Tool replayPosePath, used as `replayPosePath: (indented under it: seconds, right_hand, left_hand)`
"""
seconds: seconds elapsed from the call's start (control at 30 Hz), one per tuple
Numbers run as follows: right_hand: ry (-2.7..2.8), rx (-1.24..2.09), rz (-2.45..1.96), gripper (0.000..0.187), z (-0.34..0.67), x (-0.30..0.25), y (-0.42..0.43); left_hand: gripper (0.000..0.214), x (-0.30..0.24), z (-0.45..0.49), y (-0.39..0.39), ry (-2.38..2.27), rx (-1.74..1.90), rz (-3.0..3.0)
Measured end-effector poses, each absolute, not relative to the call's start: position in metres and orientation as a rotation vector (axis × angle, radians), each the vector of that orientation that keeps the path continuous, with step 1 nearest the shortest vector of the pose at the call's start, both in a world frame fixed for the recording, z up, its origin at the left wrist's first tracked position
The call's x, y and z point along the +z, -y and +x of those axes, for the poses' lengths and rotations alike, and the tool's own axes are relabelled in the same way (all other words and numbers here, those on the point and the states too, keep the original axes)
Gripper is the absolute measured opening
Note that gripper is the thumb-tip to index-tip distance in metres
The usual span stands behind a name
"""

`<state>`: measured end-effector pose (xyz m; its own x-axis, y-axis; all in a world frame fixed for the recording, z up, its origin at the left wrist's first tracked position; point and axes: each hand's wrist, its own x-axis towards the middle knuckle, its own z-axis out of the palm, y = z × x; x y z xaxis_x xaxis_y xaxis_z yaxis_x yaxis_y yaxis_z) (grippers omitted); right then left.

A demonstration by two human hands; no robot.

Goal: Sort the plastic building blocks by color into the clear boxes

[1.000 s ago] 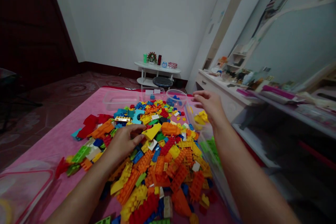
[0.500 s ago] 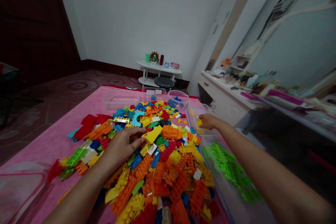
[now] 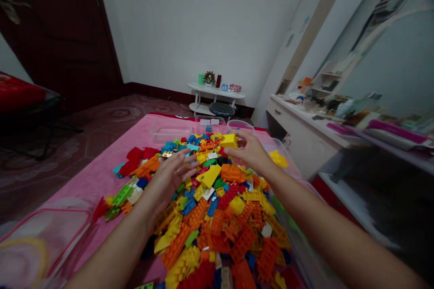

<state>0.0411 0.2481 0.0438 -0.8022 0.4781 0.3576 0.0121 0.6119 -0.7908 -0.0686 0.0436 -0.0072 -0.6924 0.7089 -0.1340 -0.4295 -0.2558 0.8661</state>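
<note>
My right hand (image 3: 250, 150) is pinched around a yellow toy building block (image 3: 229, 141), above the far part of the loose brick pile. My left hand (image 3: 173, 170) is open over the left of the pile, fingers spread and holding nothing. Just right of its fingertips lies a yellow sloped brick (image 3: 209, 176), with an orange brick (image 3: 232, 173) beside it. Beyond my right wrist, yellow pieces (image 3: 279, 158) sit inside a clear plastic box (image 3: 294, 172). My right forearm hides much of the bin along the right edge.
Along the far edge of the pink-covered table (image 3: 135, 132) stand a clear rectangular tray (image 3: 171, 132) and a round tub (image 3: 240, 124). A lidded clear container (image 3: 50, 239) is at the near left. Red bricks (image 3: 134, 160) lie at the pile's left.
My right hand has moved left from the clear box to above the pile, with a yellow block in its fingers. My left hand has come away from the yellow sloped brick, and its fingers have spread.
</note>
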Motion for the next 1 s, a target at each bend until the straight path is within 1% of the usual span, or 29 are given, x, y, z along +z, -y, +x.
replayPosePath:
  seconds: [0.1,0.23,0.33,0.4,0.47,0.57,0.6,0.63,0.7,0.8,0.9,0.97,1.0]
  right_hand:
    - [2.291,1.06,-0.244,0.038,0.023,0.034,-0.2]
    - [2.294,1.168,-0.099,0.047,0.021,0.015,-0.166]
    - [2.254,1.322,-0.059,0.055,0.028,0.006,-0.157]
    - [2.233,1.418,-0.047,0.056,0.032,0.005,-0.154]
    - [2.19,1.53,-0.036,0.054,0.034,0.006,-0.152]
    - [2.105,1.669,-0.037,0.046,0.035,0.009,-0.151]
    - [2.111,1.668,-0.047,0.044,0.036,0.01,-0.151]
    - [2.147,1.64,-0.061,0.043,0.039,0.011,-0.15]
    - [2.275,1.533,-0.081,0.045,0.046,0.015,-0.146]
    - [2.448,1.381,-0.037,0.048,0.061,0.025,-0.143]
    - [2.431,1.354,0.004,0.041,0.073,0.035,-0.163]
    - [2.325,1.311,-0.123,0.03,0.079,0.038,-0.201]
    - [2.295,1.213,-0.257,0.025,0.082,0.039,-0.227]
  left_hand:
    - [0.044,0.0,-0.068,-0.039,-0.834,1.87,0.251]
    - [0.05,0.002,-0.072,-0.033,-0.56,1.836,0.275]
    - [0.053,0.002,-0.077,-0.029,-0.531,1.865,0.295]
    - [0.052,0.002,-0.079,-0.028,-0.547,1.884,0.3]
    - [0.047,0.003,-0.079,-0.029,-0.591,1.913,0.287]
    - [0.033,0.005,-0.075,-0.03,-0.734,1.978,0.298]
    - [0.032,0.005,-0.073,-0.03,-0.796,1.996,0.327]
    - [0.035,0.006,-0.071,-0.03,-0.855,2.007,0.364]
    - [0.045,0.006,-0.067,-0.03,-0.953,1.987,0.432]
    - [0.048,0.004,-0.065,-0.03,-1.047,1.903,0.433]
    - [0.039,0.003,-0.066,-0.03,-1.071,1.924,0.308]
    - [0.027,0.003,-0.068,-0.03,-1.048,1.981,0.195]
    - [0.021,0.004,-0.069,-0.031,-1.029,2.003,0.147]
